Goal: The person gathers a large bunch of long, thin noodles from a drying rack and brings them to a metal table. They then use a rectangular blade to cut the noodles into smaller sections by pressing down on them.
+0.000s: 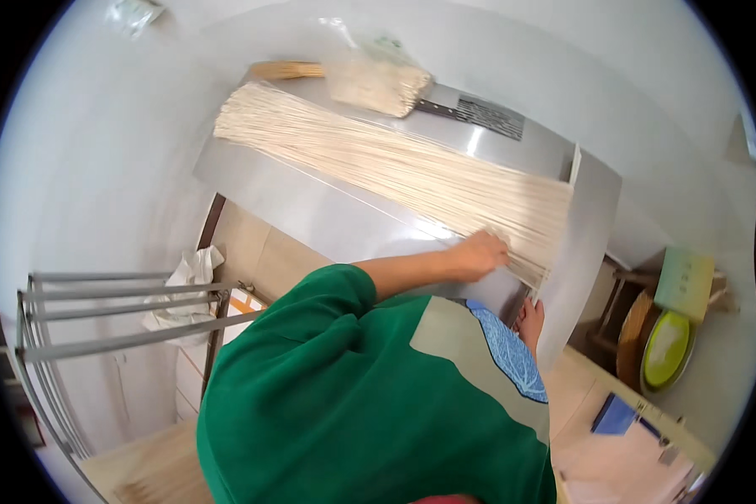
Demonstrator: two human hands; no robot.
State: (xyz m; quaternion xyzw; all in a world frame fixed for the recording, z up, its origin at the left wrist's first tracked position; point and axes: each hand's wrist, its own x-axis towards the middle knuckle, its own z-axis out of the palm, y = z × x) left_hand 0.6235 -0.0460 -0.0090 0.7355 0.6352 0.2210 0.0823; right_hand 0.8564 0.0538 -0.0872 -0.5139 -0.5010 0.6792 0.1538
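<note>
- One bundle of pale strands point(378, 155) on one metal table point(311, 197), long axis slanting far left to near right, straighter end pointing right!
- Left hand point(481, 256), curled at its near edge; pinching, can't tell.
- Right hand point(529, 321), nearer, fingers bent, grip unclear.
- Beyond: one bag point(376, 86), one knife point(494, 118).

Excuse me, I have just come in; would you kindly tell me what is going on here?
A person in a green top is working with both hands at a metal table, where a long sheaf of pale, noodle-like strands lies spread. The left hand is curled at the near edge of the strands, toward their right end. The right hand is at the table's near edge, close by; its grip is unclear. A clear bag lies behind the strands.
</note>
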